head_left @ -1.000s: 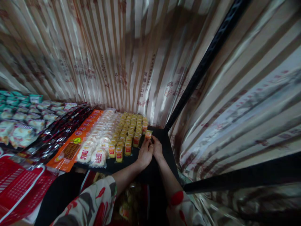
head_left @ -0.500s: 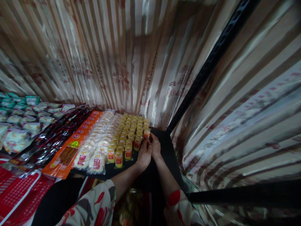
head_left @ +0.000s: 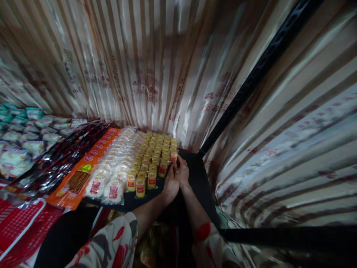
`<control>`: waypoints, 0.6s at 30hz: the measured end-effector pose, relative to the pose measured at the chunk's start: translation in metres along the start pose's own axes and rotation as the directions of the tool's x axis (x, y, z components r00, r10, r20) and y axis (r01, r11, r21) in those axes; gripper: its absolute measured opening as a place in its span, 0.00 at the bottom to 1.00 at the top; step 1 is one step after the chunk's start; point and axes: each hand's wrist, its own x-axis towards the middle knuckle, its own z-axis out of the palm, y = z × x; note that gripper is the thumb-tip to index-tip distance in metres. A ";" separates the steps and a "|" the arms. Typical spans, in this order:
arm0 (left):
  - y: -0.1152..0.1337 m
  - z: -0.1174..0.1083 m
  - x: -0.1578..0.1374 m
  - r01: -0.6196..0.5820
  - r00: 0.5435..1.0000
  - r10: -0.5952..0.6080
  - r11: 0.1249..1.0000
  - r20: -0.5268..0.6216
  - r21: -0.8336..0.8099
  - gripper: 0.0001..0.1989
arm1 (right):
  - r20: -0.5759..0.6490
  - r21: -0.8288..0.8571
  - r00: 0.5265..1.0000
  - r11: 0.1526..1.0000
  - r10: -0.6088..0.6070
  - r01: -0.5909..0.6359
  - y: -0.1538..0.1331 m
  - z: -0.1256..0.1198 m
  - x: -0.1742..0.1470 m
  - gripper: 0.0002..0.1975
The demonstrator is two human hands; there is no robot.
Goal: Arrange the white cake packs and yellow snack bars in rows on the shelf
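A small yellow snack packet (head_left: 173,155) with a red and white label stands at the right front of the rows of like packets (head_left: 152,152). My right hand (head_left: 183,172) is closed with its fingertips at the packet's right side. Close against it, my left hand (head_left: 171,182) is closed too, its fingertips at the packet's lower edge. The fingers partly hide the packet's bottom. Yellow packets in clear wrap stand upright in several rows on the black shelf (head_left: 192,163), just left of my hands.
To the left lie white round wrapped crackers (head_left: 114,190), an orange pack of sticks (head_left: 80,178), dark shiny packs (head_left: 67,156) and white bags (head_left: 33,145). A red basket (head_left: 28,227) is at lower left. A black post (head_left: 240,89) rises at the shelf's corner before draped striped sheeting (head_left: 156,74).
The packet in my hands has moved slightly back and left, closer to the end of the right row. Both hands went with it. The view has shifted a little.
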 end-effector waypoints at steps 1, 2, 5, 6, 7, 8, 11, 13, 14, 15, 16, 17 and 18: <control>0.000 0.000 0.000 -0.003 1.000 0.003 1.000 0.000 -0.005 0.25 | -0.007 0.009 1.000 1.000 0.008 -0.008 0.001 0.000 0.000 0.23; 0.000 0.000 -0.001 -0.006 1.000 0.006 1.000 0.001 -0.002 0.25 | -0.016 0.017 1.000 1.000 0.017 -0.017 0.003 0.001 -0.001 0.24; 0.001 0.000 0.000 -0.014 1.000 0.013 0.999 0.012 0.044 0.24 | -0.034 0.036 0.999 0.999 0.007 -0.006 0.007 0.003 -0.002 0.24; 0.001 0.000 0.001 -0.007 1.000 0.006 0.998 0.017 0.068 0.24 | -0.034 0.038 0.999 0.999 -0.009 0.010 0.009 0.004 -0.003 0.23; 0.001 0.001 0.001 0.001 1.000 -0.003 0.996 0.023 0.088 0.24 | -0.032 0.038 0.999 0.999 -0.025 0.026 0.010 0.005 -0.003 0.23; 0.002 0.001 0.002 0.008 1.000 -0.011 0.995 0.026 0.102 0.25 | -0.029 0.038 0.999 0.999 -0.035 0.036 0.010 0.005 -0.003 0.23; 0.005 -0.001 0.000 0.016 0.999 -0.020 0.995 0.034 0.099 0.25 | -0.003 0.044 0.999 0.998 -0.042 0.042 0.011 0.004 -0.002 0.23; 0.008 -0.003 -0.004 0.019 0.999 -0.023 0.996 0.037 0.091 0.25 | 0.013 0.046 0.999 0.999 -0.030 0.029 0.010 0.002 -0.003 0.24; 0.010 -0.004 -0.008 0.021 0.999 -0.024 0.995 0.037 0.095 0.25 | 0.008 0.040 1.000 0.999 -0.014 0.014 0.009 0.001 -0.003 0.25; 0.010 -0.006 -0.012 0.018 0.999 -0.021 0.994 0.035 0.107 0.25 | -0.007 0.027 1.000 1.000 0.008 -0.008 0.007 0.000 -0.005 0.26; 0.010 -0.007 -0.017 0.010 0.999 -0.013 0.992 0.029 0.126 0.24 | -0.030 0.011 0.999 0.999 0.033 -0.033 0.005 -0.001 -0.008 0.27; 0.009 -0.008 -0.022 -0.003 1.000 0.000 0.989 0.019 0.150 0.24 | -0.056 -0.006 0.997 0.999 0.053 -0.054 0.003 -0.003 -0.012 0.27; 0.007 -0.010 -0.029 -0.020 1.000 0.019 0.984 0.008 0.175 0.23 | -0.081 -0.017 0.995 0.998 0.066 -0.068 0.000 -0.004 -0.017 0.26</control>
